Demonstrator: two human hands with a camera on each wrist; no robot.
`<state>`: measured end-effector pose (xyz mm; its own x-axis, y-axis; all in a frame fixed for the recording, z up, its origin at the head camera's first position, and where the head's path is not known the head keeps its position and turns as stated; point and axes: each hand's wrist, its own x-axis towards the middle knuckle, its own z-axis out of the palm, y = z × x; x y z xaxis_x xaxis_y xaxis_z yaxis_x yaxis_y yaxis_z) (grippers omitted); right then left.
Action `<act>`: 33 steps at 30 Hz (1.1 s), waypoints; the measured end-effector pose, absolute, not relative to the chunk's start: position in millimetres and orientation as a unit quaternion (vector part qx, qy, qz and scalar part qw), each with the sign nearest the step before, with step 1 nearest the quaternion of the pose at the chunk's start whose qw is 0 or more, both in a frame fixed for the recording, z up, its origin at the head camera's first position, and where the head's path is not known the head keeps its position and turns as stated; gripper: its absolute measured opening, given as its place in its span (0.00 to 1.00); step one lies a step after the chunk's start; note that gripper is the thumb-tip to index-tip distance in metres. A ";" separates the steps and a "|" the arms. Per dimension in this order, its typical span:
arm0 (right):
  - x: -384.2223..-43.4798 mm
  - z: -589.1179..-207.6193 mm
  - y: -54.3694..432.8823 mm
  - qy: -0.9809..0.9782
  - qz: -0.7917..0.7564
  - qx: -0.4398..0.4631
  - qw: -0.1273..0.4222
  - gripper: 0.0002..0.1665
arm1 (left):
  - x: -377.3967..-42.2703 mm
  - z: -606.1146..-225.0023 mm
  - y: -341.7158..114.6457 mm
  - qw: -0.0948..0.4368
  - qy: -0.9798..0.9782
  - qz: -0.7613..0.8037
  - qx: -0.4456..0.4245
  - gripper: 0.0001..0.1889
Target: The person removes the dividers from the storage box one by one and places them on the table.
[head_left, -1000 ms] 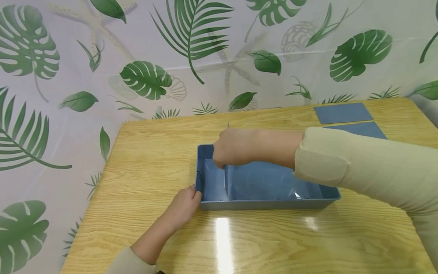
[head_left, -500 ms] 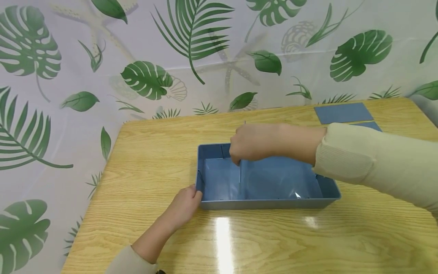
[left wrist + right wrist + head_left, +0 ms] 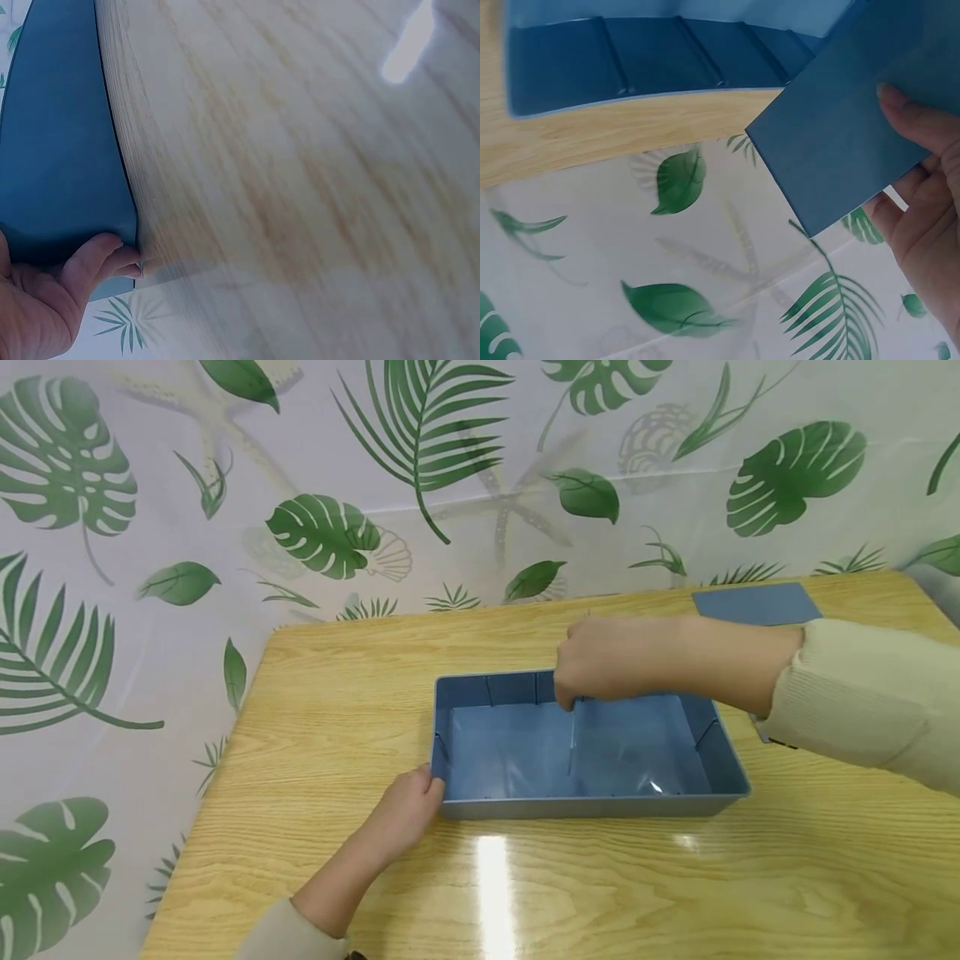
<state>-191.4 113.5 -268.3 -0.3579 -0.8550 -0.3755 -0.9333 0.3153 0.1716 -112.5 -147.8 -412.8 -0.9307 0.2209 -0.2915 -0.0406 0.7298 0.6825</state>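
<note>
A blue rectangular storage box [image 3: 592, 808] with slotted inner walls stands on the table. My left hand [image 3: 407, 804] holds it by the front left corner; in the left wrist view, fingers lie against the outer wall [image 3: 60, 142]. Over the back of the box, right of its middle, is my right hand [image 3: 611, 662]. It pinches a flat blue divider panel [image 3: 832, 142] with the thumb on one face and fingers behind. From the head the panel appears nearly edge-on, upright inside the box, its upper part hidden by the hand.
A loose blue panel [image 3: 757, 603] lies flat at the back right of the wooden table [image 3: 337, 710]; part of another shows below my right forearm. Behind the table hangs a leaf-patterned cloth [image 3: 465, 552].
My right hand has moved to the right along the box with the divider panel, baring more slots in the back wall. The left hand has stayed at the corner.
</note>
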 end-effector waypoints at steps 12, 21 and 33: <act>-186.3 -277.4 154.9 0.826 0.158 -0.532 0.100 0.18 | -106.8 -415.7 -153.0 0.167 0.919 0.355 0.047 0.13; -186.7 -284.0 190.2 0.842 0.123 -0.515 0.108 0.18 | -107.6 -416.3 -152.3 0.166 0.920 0.352 0.045 0.13; -187.1 -286.7 225.3 0.868 0.100 -0.471 0.120 0.20 | -108.2 -414.7 -152.7 0.168 0.914 0.366 0.041 0.13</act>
